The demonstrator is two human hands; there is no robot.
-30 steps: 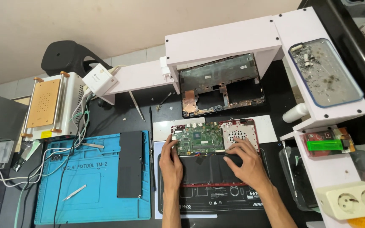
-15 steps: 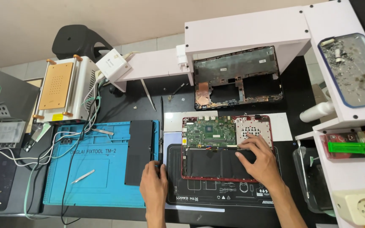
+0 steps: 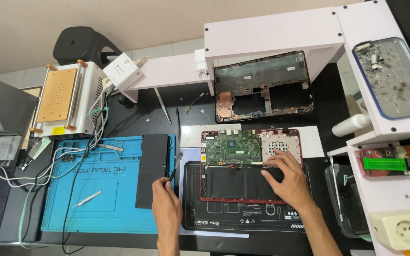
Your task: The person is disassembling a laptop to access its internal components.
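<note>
An opened red laptop base [image 3: 300, 156] lies on a black work mat [image 3: 243, 220], showing a green motherboard [image 3: 231, 147] and a flat black battery [image 3: 233, 182]. My right hand [image 3: 285, 178] rests palm down on the battery's upper right part, with its fingertips at the edge of the board. To the left of the laptop, my left hand [image 3: 167, 204] has its fingers closed on a slim black tool [image 3: 175, 168]. The tool points up along the right edge of a black slab [image 3: 153, 170].
A blue silicone mat [image 3: 91, 189] holds tweezers [image 3: 87, 198] and cables. Behind it stands a white heating-plate machine [image 3: 65, 97]. The laptop's bottom cover [image 3: 262, 87] sits under a white shelf [image 3: 271, 33]. On the right are a tray of screws [image 3: 395, 78], a white bottle [image 3: 352, 124] and a power socket [image 3: 402, 227].
My left hand has left the laptop, moved left to the edge of the blue mat and closed on the slim tool. My right hand has stayed on the battery.
</note>
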